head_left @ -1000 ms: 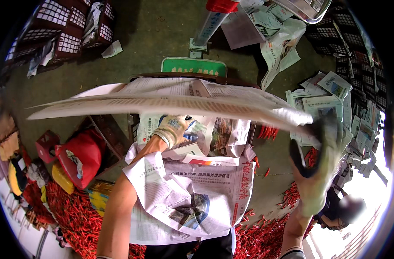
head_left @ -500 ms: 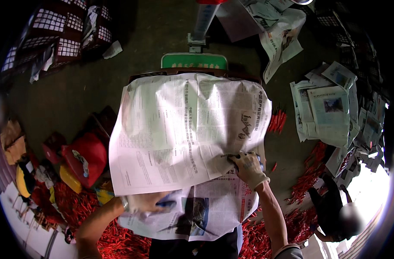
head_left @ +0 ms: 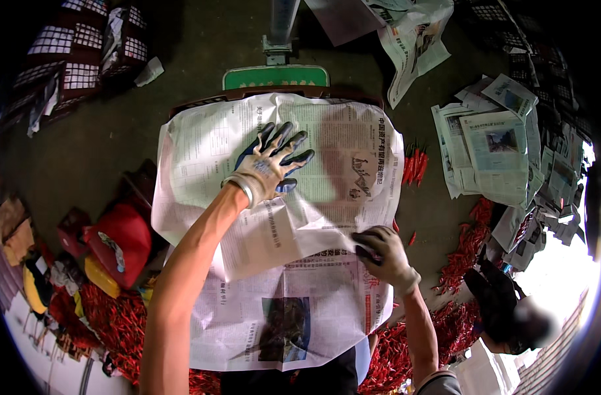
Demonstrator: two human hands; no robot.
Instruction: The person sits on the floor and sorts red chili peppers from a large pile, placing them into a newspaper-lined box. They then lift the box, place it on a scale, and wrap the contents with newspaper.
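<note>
Sheets of newspaper [head_left: 326, 158] lie spread over a brown plastic crate [head_left: 201, 101], whose far rim shows behind them. My left hand [head_left: 271, 161], in a pale glove with dark blue fingers, rests on the upper sheet with its fingers spread. At the right side my right hand [head_left: 386, 253], gloved alike, has its fingers curled on the near edge of that sheet, where creases run toward it. A lower newspaper sheet [head_left: 248, 316] with a dark photo hangs down toward me. What the crate holds is hidden under the paper.
A green scale platform [head_left: 277, 77] with a metal post stands behind the crate. Red chili peppers [head_left: 116, 322] cover the floor at both sides. Stacked newspapers [head_left: 498, 151] lie at the right, a red bag [head_left: 119, 243] at the left. A person [head_left: 511, 316] is at the lower right.
My left hand has moved from under the near left edge up onto the middle of the upper sheet. The sheet's near edge has shifted away from me. My right hand stays at the right side.
</note>
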